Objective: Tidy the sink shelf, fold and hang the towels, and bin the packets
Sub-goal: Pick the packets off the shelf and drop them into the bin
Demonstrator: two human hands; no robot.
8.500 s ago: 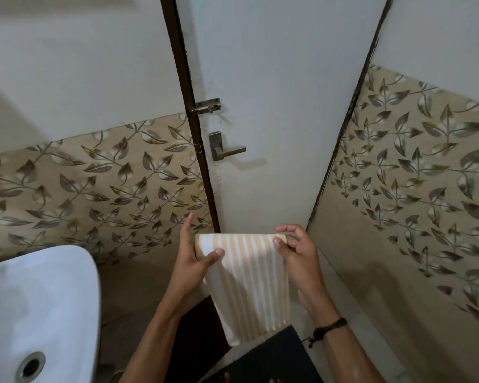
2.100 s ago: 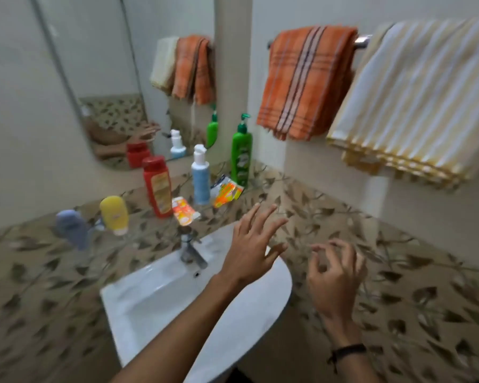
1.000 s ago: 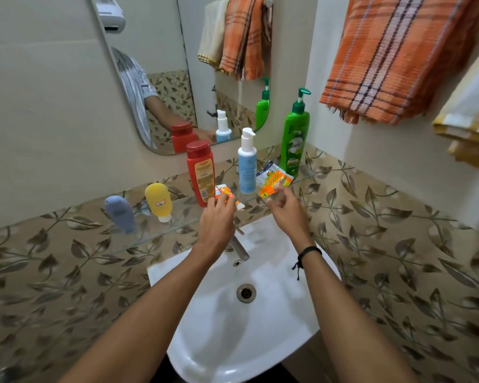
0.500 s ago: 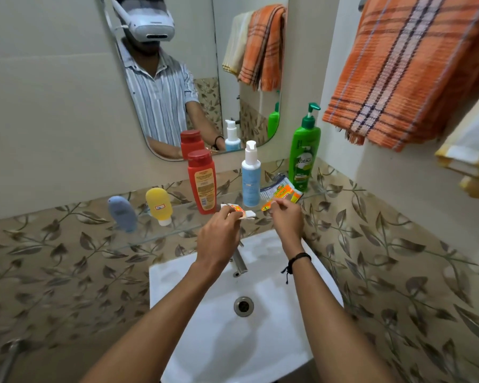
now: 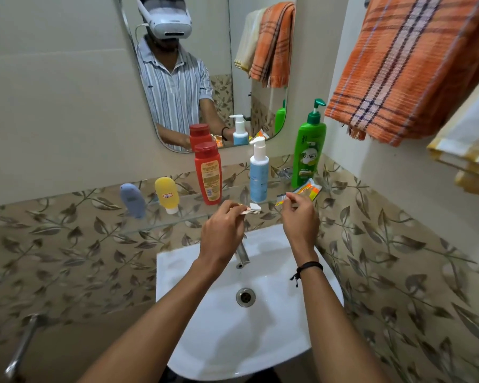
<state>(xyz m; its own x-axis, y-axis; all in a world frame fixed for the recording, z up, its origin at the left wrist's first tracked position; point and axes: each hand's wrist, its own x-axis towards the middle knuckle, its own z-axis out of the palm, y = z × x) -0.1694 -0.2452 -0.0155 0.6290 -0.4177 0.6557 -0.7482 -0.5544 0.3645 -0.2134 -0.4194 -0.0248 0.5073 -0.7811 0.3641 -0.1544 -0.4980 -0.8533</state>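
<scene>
Delta vs 2 s back: both hands were bare and spread over the sink (image 5: 210, 341). Now both are up at the shelf (image 5: 155, 225), each on a packet. Vs 0.5 s back: near identical, but the left packet (image 5: 251, 210) now sits edge-on, white end poking out right of the fingers. Bottles unmoved. Striped towel (image 5: 470, 142), in both hands by the door 8.5 s ago, now hangs at far right, beside the orange towel (image 5: 409, 64).

On the shelf: blue tube (image 5: 132, 200), yellow tube (image 5: 166, 194) cap-down, red bottle (image 5: 208, 172), pump bottle (image 5: 258, 172), green bottle (image 5: 309, 153) in the corner.

Left hand (image 5: 221, 233): back to camera, fingers curled, thumb and fingertips pinching the left packet at the shelf's front edge, just in front of the red bottle and pump bottle. Can't tell if the packet is clear of the glass.

Right hand (image 5: 299, 217): back to camera, fingers curled, thumb and forefinger pinching the near-left corner of the right packet (image 5: 307, 190). It's orange and lies at the foot of the green bottle, far end looks to be on the shelf. Black wristband (image 5: 307, 268) on that wrist.

Forearms run over the sink, either side of the tap (image 5: 242, 252). Mirror (image 5: 183, 64) shows the same pose from the front.
</scene>
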